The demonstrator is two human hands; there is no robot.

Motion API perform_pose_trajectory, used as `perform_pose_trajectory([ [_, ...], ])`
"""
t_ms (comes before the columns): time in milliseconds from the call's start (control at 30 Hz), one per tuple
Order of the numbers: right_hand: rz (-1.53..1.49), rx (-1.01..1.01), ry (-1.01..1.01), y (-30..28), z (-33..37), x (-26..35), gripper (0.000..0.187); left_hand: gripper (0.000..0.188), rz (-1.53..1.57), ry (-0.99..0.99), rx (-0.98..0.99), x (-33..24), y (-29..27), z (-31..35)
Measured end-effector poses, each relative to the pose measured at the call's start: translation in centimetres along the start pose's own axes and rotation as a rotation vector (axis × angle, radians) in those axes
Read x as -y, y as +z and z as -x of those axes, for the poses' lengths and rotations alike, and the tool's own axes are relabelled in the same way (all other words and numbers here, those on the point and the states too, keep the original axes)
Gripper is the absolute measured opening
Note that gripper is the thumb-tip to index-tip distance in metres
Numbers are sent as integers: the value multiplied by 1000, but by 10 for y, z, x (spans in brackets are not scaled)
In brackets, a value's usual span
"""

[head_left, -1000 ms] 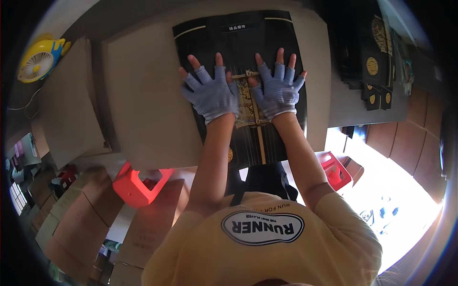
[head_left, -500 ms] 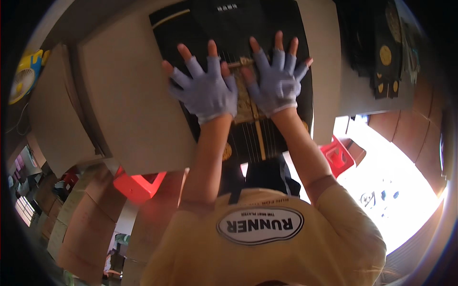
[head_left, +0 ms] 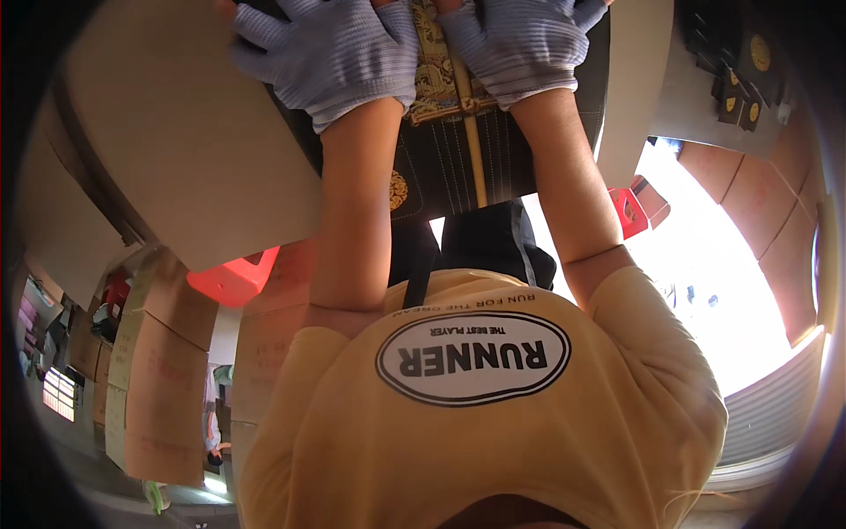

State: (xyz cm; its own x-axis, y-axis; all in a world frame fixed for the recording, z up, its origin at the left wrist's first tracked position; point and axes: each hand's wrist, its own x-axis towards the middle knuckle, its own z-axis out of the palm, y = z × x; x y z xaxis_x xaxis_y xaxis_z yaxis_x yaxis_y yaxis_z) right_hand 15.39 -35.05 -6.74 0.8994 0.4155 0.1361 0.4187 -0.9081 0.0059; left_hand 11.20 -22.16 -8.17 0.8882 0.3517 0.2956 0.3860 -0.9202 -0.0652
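A flat black panel (head_left: 436, 172) with gold ornament, a gold strip and thin pale lines lies on the brown table surface (head_left: 194, 150) in front of me. My left hand (head_left: 344, 57), in a grey-blue fingerless glove, rests spread over its left side. On the right side of the gold ornament (head_left: 432, 62), my right hand (head_left: 524, 48) in a matching glove lies flat, fingers apart. Most fingertips are cut off by the top edge of the picture. Neither hand grips anything. The panel's far part is out of view.
More black pieces with gold round marks (head_left: 745, 79) lie at the upper right. A red plastic stool (head_left: 233, 278) stands at left below the table, another red item (head_left: 627, 212) at right. Cardboard boxes (head_left: 167, 388) are stacked at left; another person (head_left: 214, 432) is beyond.
The view has shifted, so both hands and the panel sit higher in the picture and look larger. The hands stay spread on the panel. The yellow and blue fan has left the view.
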Motion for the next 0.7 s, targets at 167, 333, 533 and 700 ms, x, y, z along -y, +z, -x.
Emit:
perform_pose_trajectory([
  [167,-29,17,-1,-4,-2,1,62,47,17,-5,73,0,-15,-5],
  [333,-61,14,-15,0,4,0,61,62,304,145,197,-7,-21,40],
  [533,-144,-32,-93,23,-5,-2,67,60,658,132,304,-27,-44,106],
  [700,-72,47,-651,10,-152,110,54,67,653,91,231,-34,-28,112],
])
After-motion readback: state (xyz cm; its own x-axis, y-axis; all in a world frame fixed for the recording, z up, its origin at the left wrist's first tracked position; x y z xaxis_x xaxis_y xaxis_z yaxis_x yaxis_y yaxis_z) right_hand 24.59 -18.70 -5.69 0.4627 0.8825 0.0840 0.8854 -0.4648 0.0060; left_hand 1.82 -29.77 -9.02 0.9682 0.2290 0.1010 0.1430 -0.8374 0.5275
